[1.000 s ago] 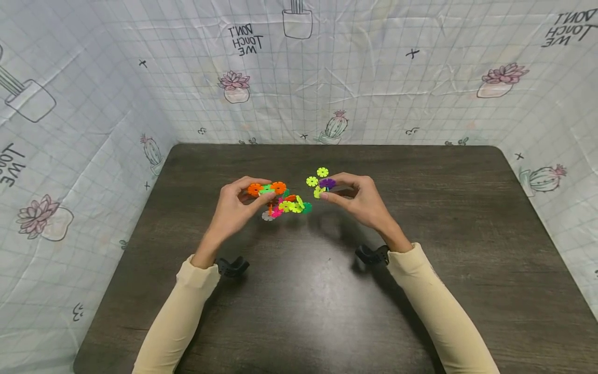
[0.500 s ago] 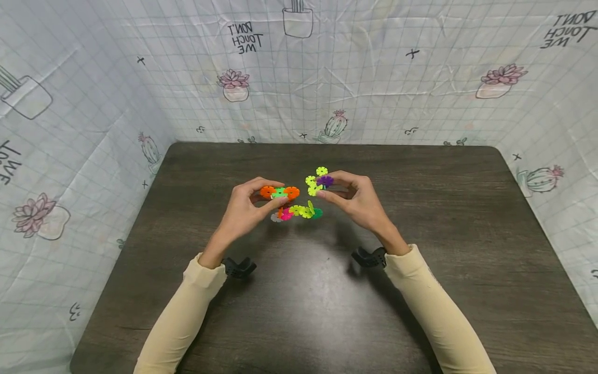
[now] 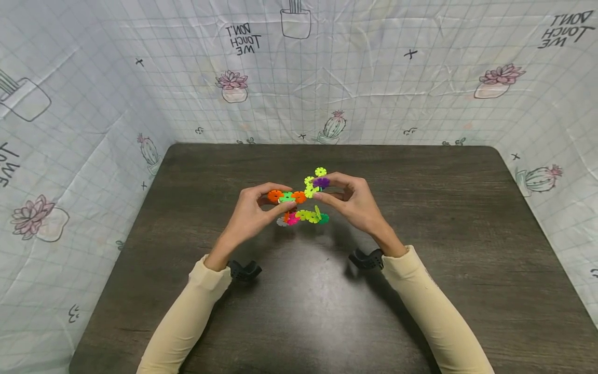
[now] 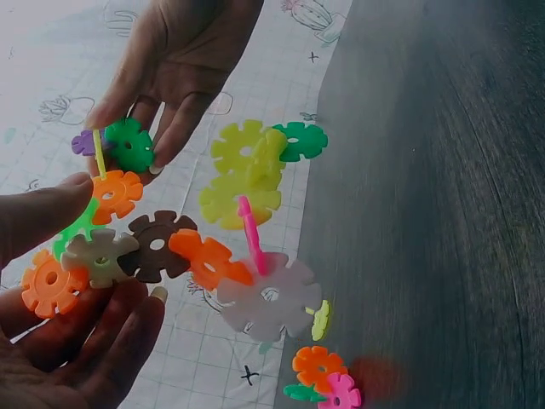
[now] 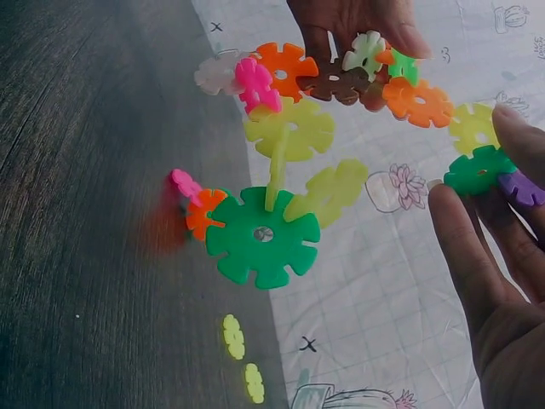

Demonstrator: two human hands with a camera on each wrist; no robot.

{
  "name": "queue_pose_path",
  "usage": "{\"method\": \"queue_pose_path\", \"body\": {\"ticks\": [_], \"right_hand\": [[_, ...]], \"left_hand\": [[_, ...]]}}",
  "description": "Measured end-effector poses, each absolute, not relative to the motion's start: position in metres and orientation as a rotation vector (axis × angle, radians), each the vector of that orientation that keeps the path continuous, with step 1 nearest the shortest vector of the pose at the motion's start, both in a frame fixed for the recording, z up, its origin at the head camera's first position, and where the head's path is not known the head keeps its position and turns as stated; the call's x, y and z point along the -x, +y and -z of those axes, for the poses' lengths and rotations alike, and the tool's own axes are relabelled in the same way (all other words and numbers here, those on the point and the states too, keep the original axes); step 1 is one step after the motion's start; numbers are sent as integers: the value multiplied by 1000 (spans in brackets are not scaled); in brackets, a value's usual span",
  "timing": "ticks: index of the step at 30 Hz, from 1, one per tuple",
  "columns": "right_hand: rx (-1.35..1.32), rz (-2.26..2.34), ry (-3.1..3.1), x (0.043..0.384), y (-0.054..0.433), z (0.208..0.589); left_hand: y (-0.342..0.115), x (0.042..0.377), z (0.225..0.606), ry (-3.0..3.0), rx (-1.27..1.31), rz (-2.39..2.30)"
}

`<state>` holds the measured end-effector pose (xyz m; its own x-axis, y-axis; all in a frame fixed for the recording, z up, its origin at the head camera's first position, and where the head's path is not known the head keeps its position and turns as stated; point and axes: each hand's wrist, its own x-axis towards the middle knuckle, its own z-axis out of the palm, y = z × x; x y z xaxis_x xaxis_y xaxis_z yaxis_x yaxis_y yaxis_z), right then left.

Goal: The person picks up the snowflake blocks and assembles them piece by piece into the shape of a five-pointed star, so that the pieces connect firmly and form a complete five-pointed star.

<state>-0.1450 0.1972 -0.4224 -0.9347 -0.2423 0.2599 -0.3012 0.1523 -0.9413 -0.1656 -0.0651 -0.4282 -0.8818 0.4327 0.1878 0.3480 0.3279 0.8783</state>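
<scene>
Slotted plastic flower discs are joined into a chain, which my left hand [image 3: 254, 213] pinches by its green disc [image 3: 287, 197], between two orange discs [image 3: 275, 196]. From it hang brown [image 4: 157, 247], pink [image 3: 293, 218], yellow [image 3: 313, 216] and dark green [image 5: 262, 237] discs. My right hand [image 3: 352, 200] pinches a smaller piece of yellow [image 3: 311, 192], purple [image 3: 321, 183] and dark green [image 4: 129, 145] discs. Its yellow disc meets the chain's right orange disc [image 3: 299, 197] edge to edge; whether their slots interlock I cannot tell.
Two loose yellow discs [image 5: 234, 336] lie on the dark wooden table [image 3: 299, 311] beyond the right hand. A small orange, pink and green cluster [image 4: 321, 368] also rests on the table. A patterned white cloth [image 3: 374, 78] encloses the back and sides.
My left hand has carried the chain rightward and slightly nearer the body, until its orange disc meets the yellow disc in my right hand. The right hand has shifted slightly left.
</scene>
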Motion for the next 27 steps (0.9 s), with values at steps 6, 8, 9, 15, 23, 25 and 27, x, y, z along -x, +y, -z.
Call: {"method": "queue_pose_path", "body": {"ticks": [6,8,9,15,23,25,27], "right_hand": [[-545,-1932,-2355,144,199,424],[-544,-1930,-2360,143,200,425],[-547,-1930,-2360,143,200,425],[-567,-1949,-2347,142,200,428],[-567,-1974,-2335,140,199,433],[-561,-1970,-2333,140,199,434],[-559,-1974,-2325,140,200,434]], "left_hand": [[-64,166,430,2472,-753,-1624],[-64,165,431,2470,-757,-1623],[-64,165,431,2466,-757,-1623],[-62,164,431,2448,-759,-1626],[-59,164,436,2393,-800,-1638],[-58,163,437,2370,-820,-1636],[-56,162,437,2361,-832,-1630]]}}
